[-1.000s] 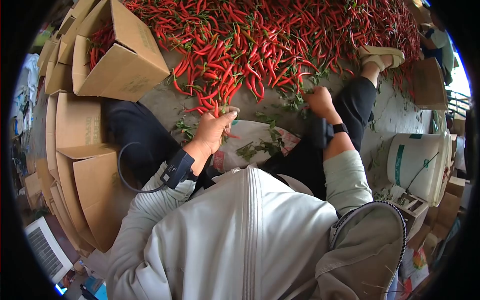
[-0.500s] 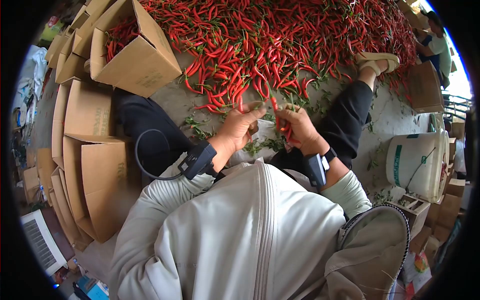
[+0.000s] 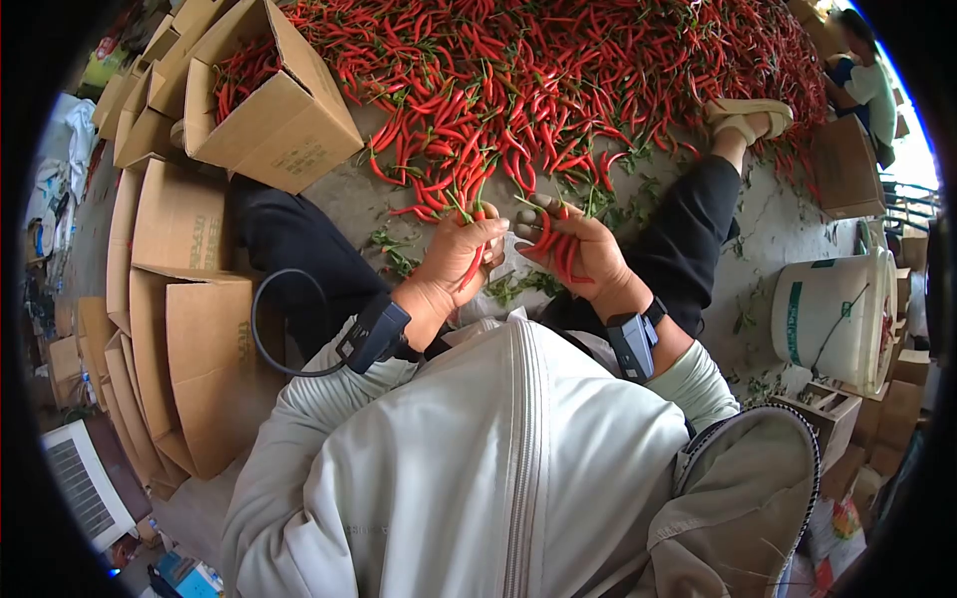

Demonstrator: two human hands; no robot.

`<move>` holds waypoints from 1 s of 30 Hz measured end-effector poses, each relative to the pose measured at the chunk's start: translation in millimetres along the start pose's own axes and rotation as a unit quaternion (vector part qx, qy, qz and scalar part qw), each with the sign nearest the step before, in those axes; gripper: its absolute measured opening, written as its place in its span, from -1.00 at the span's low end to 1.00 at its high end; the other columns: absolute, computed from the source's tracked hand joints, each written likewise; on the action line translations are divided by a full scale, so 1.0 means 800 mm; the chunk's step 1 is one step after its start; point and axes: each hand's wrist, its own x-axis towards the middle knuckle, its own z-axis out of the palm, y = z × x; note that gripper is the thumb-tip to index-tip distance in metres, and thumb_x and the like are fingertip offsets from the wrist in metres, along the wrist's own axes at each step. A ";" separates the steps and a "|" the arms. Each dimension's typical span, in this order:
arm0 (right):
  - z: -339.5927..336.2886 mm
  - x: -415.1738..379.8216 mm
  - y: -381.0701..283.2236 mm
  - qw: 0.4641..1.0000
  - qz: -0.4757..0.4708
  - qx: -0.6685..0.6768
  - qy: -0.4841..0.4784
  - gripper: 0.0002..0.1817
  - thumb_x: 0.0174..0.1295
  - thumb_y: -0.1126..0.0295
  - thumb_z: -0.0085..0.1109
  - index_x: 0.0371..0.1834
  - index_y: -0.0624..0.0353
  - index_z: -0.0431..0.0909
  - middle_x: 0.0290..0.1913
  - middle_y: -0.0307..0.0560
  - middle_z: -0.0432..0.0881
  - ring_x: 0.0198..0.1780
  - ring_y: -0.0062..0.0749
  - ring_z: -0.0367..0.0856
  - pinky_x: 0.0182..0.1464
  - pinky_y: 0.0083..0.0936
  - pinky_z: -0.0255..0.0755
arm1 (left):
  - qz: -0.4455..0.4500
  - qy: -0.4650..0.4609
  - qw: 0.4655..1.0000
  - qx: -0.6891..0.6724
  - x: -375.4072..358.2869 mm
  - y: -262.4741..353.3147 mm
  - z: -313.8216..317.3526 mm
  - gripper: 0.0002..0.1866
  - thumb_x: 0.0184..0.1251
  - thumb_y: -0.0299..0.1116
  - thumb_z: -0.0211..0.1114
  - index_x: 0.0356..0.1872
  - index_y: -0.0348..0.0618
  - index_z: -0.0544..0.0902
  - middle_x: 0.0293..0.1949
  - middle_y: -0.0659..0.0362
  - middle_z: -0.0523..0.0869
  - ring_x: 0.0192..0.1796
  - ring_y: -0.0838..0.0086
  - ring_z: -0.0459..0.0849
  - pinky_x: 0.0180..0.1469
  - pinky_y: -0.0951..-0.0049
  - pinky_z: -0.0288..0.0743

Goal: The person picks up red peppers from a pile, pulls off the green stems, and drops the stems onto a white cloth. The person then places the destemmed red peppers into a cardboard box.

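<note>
My left hand (image 3: 456, 255) is closed around red chili peppers (image 3: 473, 269), their green stems poking up above the thumb. Close by on the right, my right hand (image 3: 601, 261) has its palm turned up. Several red chili peppers (image 3: 564, 255) lie across that palm, held by curled fingers with green stems pointing away from me. A narrow gap separates the two hands. Just beyond them spreads a large heap of red chili peppers (image 3: 558, 90) on the concrete floor.
An open cardboard box (image 3: 289, 135) with chilies inside stands at left, above more open boxes (image 3: 204, 359). At right are a white bucket (image 3: 822, 319) and another carton (image 3: 845, 169). Loose green stems (image 3: 523, 287) litter the floor between my legs. A person (image 3: 869, 85) sits at far right.
My hands have drawn slightly apart. The right hand has turned its palm upward, and the chili it held upright now lies lower among the others. Stems show more clearly above the left hand.
</note>
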 end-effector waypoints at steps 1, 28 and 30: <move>-0.004 0.001 0.002 1.000 -0.008 -0.022 -0.020 -0.67 0.23 0.49 -0.18 0.08 0.19 0.32 0.00 0.05 0.50 -0.01 -0.16 0.53 0.05 -0.22 0.43 | 0.003 0.010 1.000 0.005 -0.002 0.000 0.002 -0.86 0.10 -0.46 0.24 -0.51 -0.06 0.44 -0.65 0.33 0.41 -0.63 0.67 0.33 -0.57 0.63 0.20; -0.012 -0.017 -0.032 0.988 -0.113 -0.087 0.061 -0.89 0.18 0.42 0.09 -0.48 0.10 0.39 -0.64 -0.31 0.36 -0.65 -0.64 0.26 -0.63 -0.67 0.16 | 0.005 0.150 0.980 0.128 -0.022 -0.020 -0.009 -0.90 0.15 -0.46 0.22 -0.32 -0.23 0.56 -0.59 0.32 0.47 -0.62 0.70 0.36 -0.61 0.71 0.18; -0.026 -0.032 -0.060 0.972 -0.191 -0.093 0.102 -0.86 0.18 0.35 0.09 -0.48 0.08 0.39 -0.63 -0.30 0.35 -0.68 -0.63 0.22 -0.64 -0.67 0.13 | -0.008 0.172 0.975 0.142 -0.024 -0.023 -0.009 -0.88 0.15 -0.46 0.22 -0.29 -0.22 0.55 -0.60 0.32 0.44 -0.63 0.70 0.34 -0.64 0.69 0.17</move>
